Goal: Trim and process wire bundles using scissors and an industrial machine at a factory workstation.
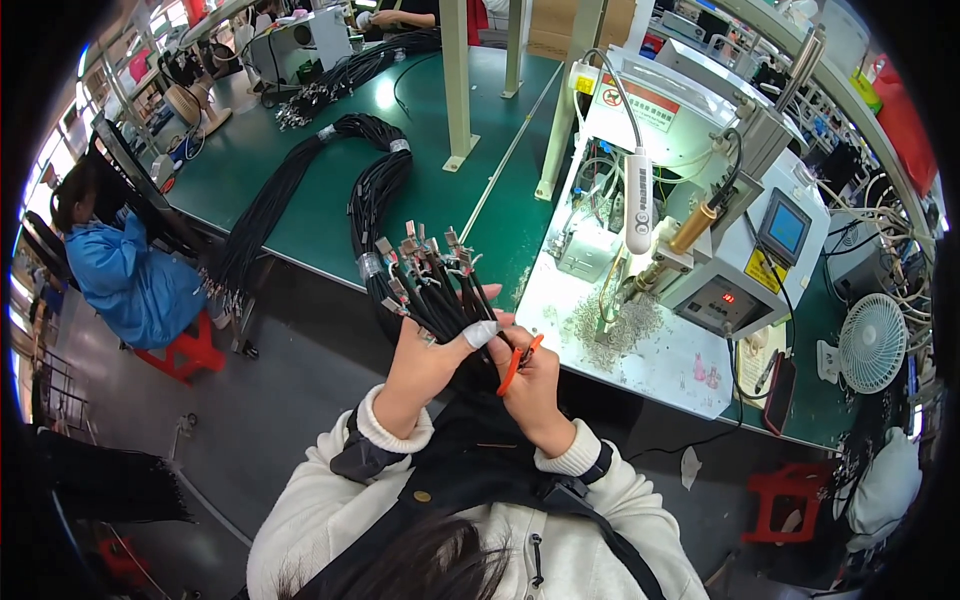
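Two bare hands meet above the near edge of a long green workbench (330, 190), seen from a head camera looking down. The left hand (432, 352) is closed in a fist around a thick bundle of black cables (420, 290), whose metal-tipped ends fan upward above the fingers; one fingertip wears a white wrap. From the fist the bundle loops back across the bench top. The right hand (532, 385) sits just beside the left, touching the bundle, fingers curled around a small orange-handled tool (518, 365).

Dark grey floor lies open to the person's left, between the bench edge and a red stool (185, 352) where another person in a blue coat (125, 280) sits. To the right the room is tight: a white boxy machine (690, 200) with a small screen stands on a pale plate, with a heap of fine metal scraps (610, 325) at its foot. A small white fan (873, 342) stands at the far right. More black cable bundles (350, 75) lie farther back on the smooth green surface.
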### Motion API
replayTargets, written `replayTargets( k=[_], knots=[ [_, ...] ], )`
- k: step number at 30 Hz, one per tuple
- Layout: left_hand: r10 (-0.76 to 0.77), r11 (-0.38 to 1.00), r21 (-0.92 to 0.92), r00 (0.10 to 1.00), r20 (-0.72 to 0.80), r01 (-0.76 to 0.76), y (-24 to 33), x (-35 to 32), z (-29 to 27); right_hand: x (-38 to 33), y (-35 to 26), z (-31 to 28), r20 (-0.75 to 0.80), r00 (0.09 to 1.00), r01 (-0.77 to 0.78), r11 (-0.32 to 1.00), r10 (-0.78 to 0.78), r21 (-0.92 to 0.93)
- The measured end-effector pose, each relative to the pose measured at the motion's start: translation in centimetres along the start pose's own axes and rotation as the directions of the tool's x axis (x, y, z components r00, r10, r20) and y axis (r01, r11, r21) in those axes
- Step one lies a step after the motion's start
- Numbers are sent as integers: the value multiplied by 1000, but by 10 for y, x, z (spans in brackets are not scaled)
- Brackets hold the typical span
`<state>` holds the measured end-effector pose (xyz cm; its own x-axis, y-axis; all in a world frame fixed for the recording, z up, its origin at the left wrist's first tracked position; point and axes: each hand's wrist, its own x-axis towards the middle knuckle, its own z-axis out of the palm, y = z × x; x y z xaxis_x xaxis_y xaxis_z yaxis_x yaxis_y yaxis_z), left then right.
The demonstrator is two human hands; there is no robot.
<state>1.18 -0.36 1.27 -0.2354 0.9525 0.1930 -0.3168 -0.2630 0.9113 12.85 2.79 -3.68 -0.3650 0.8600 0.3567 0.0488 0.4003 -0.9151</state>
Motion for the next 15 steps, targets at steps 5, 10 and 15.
replayTargets(
  k=[5, 10, 15],
  knots=[
    [50, 986, 162, 997, -57, -40, 7, 7, -32, 1, -10, 0, -154, 984, -26, 936, 85, 351],
    [73, 993, 94, 996, -60, -67, -5, 7, -17, 2, -10, 1, -144, 980, -71, 920, 136, 387],
    [10, 999, -39, 998, -67, -13, -4, 6, 15, 1, -1, -14, 48, 985, -172, 974, 166, 147]
  ],
)
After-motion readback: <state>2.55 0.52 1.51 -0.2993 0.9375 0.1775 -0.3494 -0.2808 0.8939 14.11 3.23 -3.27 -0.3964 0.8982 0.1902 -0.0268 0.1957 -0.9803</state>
